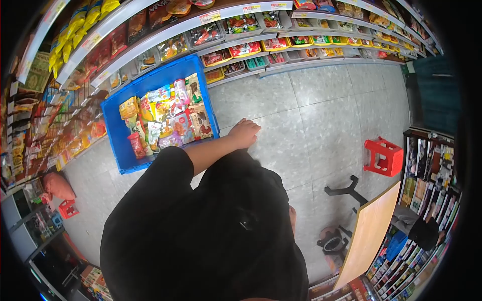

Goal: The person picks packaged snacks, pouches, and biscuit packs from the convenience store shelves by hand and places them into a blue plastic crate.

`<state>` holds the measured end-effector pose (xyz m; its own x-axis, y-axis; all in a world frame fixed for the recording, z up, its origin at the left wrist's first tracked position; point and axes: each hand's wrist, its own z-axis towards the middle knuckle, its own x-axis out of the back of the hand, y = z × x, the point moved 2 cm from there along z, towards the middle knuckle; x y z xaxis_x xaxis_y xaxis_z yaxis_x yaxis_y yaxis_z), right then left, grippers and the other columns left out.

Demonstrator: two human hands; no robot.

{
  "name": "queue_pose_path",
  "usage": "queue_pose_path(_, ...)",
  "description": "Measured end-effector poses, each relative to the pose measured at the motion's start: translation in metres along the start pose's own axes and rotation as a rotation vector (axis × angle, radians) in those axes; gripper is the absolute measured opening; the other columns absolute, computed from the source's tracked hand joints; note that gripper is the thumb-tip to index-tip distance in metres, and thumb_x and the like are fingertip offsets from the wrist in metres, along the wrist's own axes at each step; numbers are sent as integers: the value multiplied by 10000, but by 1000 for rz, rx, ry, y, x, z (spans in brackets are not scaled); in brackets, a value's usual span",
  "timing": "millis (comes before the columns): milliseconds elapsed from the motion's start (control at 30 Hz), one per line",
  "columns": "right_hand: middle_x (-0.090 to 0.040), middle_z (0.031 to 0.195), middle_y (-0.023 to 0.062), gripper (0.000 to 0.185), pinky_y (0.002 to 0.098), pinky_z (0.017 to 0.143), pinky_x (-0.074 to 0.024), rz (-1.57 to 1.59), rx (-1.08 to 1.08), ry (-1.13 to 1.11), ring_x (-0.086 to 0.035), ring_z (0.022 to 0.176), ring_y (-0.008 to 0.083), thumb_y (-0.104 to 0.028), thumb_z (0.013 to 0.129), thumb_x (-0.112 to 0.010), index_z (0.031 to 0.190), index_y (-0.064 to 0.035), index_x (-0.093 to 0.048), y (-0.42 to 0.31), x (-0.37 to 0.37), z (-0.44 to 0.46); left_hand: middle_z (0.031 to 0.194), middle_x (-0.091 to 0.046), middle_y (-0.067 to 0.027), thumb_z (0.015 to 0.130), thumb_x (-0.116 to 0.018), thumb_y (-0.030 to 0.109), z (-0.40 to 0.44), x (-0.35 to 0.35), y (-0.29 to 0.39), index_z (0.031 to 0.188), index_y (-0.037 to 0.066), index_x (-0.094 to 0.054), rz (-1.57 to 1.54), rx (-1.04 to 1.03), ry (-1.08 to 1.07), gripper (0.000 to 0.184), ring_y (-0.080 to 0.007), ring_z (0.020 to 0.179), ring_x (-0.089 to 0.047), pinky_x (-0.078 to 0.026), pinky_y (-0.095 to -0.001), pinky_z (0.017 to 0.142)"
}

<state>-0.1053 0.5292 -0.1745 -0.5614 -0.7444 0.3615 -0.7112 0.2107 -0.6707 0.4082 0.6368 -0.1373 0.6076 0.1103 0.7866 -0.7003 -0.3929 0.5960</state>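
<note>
My left hand point(244, 133) rests over my dark-clothed knee, its fingers loosely spread and nothing visible in them. It is just right of a blue crate point(164, 64) on the floor. Inside the crate lie several colourful snack packets point(182, 128) and a red-topped container point(136, 145). Only a sliver of skin of my right hand point(292, 216) shows at the right edge of my dark clothing; its fingers are hidden.
Snack shelves point(211, 17) curve along the back and left. On the tiled floor point(321, 115) stand a red stool point(384, 157) and a dark-legged stand near a wooden tabletop point(369, 236). Another person point(424, 233) is beside shelves at the far right.
</note>
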Motion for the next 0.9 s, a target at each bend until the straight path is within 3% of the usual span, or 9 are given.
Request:
queue_pose_path(200,-684,1077,119,362,302,800,-537,139,-256,-117,-662,921,185,-271,1018,-524,1192,35,-609,-47,11,58,1151,-669,-160,851,-537,228,2,-8,-38,1183,63,-632,-12,192,-13,383,-331,1126,-608,-426,-469,1046)
queue_pose_path(300,-684,1070,115,335,292,781,-541,-45,-221,-24,-666,886,183,-257,1018,-520,1198,12,-609,-75,27,87,1171,-662,-184,878,-557,292,-5,-14,-45,1240,55,-603,13,321,-254,435,-367,1097,-620,-478,-468,971)
queue_pose_path(367,-685,1061,102,314,290,773,-532,135,-425,-11,-660,877,165,-251,1012,-526,1185,-6,-619,-101,36,100,1154,-670,-199,901,-545,330,-14,-16,-36,1256,64,-598,-44,369,-379,447,-380,1078,-635,-502,-485,924)
queue_pose_path(500,-689,1039,96,318,304,766,-522,126,-368,-51,-653,873,164,-259,998,-542,1166,-4,-631,-114,62,149,1088,-687,-203,903,-537,364,-16,-46,-42,1154,56,-642,-111,440,-474,411,-380,1052,-647,-507,-491,893)
queue_pose_path(600,-690,1003,92,334,317,753,-517,-47,-159,-105,-649,871,170,-272,976,-561,1153,0,-638,-116,94,192,1181,-663,-223,880,-603,486,-7,-87,-67,1214,56,-635,-126,625,-422,545,-400,1090,-635,-506,-481,917)
queue_pose_path(667,-680,957,85,357,316,736,-512,-234,17,-133,-637,846,175,-278,949,-576,1160,3,-635,-92,119,238,1125,-677,-236,870,-576,475,13,-95,-62,1109,46,-690,-74,627,-451,505,-405,1046,-647,-511,-486,896)
queue_pose_path(700,-680,957,85,357,316,736,-512,-205,50,-107,-637,846,175,-278,949,-576,1160,3,-635,-108,131,247,1103,-681,-238,872,-555,466,29,-97,-59,1074,49,-708,-43,595,-554,488,-403,1033,-650,-510,-488,891)
queue_pose_path(733,-673,938,81,342,314,700,-510,-83,-39,-62,-631,812,170,-274,939,-573,1142,-6,-639,-126,144,244,1011,-700,-244,859,-520,406,40,-95,-46,929,10,-748,-49,529,-426,462,-406,996,-663,-514,-498,879)
queue_pose_path(900,-596,795,50,175,290,497,-446,366,-260,53,-591,648,158,-227,915,-545,944,-71,-619,-103,199,289,1144,-681,-214,871,-567,405,127,-60,17,1144,34,-692,-47,494,-399,477,-378,1090,-639,-496,-459,945)
